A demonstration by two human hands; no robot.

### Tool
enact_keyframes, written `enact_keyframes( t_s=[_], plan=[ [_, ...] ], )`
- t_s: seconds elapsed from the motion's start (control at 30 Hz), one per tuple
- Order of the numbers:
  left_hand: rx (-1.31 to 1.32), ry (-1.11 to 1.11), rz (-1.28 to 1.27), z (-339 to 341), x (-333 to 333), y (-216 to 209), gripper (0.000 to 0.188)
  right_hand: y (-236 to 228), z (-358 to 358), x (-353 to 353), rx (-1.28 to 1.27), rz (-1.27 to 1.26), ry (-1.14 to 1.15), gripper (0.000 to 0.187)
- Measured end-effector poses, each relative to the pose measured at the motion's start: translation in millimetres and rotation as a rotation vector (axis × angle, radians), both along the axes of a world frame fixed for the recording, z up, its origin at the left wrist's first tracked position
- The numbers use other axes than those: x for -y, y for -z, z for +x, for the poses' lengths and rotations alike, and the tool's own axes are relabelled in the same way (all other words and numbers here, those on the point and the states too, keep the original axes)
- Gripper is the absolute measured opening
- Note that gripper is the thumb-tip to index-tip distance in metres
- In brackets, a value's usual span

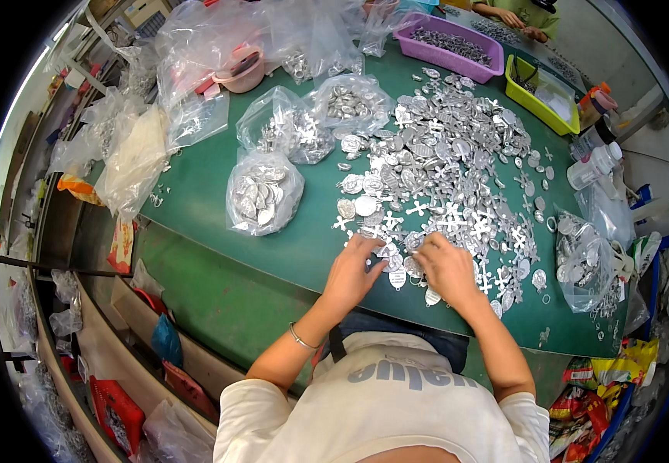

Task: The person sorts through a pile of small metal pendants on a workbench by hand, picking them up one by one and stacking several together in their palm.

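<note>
A broad heap of silver-coloured metal medals and small crosses [435,154] covers the middle of the green table [273,258]. My left hand [355,272] rests at the heap's near edge, thumb and fingers apart, touching or just over some medals. Opposite it, my right hand [449,270] has its fingers curled together over the pieces; anything between the fingertips is too small to make out. Oval medals [398,276] lie between the two hands. Loose crosses [458,216] lie just beyond the right hand.
Clear plastic bags of medals [263,193] stand left of the heap, another bag [581,262] at right. Behind are a purple basket [450,48] of metal pieces, a yellow-green basket [539,96] and a pink bowl [240,73]. White bottles [593,166] stand at right. Across the table sits another person [523,19].
</note>
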State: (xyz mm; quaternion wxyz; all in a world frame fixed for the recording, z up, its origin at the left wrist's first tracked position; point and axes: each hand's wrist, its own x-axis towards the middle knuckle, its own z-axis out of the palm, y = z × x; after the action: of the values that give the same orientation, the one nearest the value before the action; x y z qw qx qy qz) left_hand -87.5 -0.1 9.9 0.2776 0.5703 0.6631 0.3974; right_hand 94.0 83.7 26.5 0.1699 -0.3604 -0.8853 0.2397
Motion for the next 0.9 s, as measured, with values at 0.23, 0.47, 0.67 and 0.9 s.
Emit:
enact_keyframes(
  t_s=[0.23,0.47,0.67,0.9],
  plan=[
    [-0.437,0.186,-0.078,8,-14,-12,0.034,-11,37,-20,-1.239,-1.224,0.206,0.016],
    [-0.405,0.208,-0.055,-3,-25,1,0.023,9,76,-17,-0.495,-0.592,0.164,0.032],
    [-0.360,0.086,-0.025,-4,-22,4,0.020,-8,63,5,0.197,0.050,0.176,0.035],
    [-0.389,-0.045,0.197,-14,-25,13,0.011,5,73,-2,-0.011,0.120,0.222,0.015]
  ],
)
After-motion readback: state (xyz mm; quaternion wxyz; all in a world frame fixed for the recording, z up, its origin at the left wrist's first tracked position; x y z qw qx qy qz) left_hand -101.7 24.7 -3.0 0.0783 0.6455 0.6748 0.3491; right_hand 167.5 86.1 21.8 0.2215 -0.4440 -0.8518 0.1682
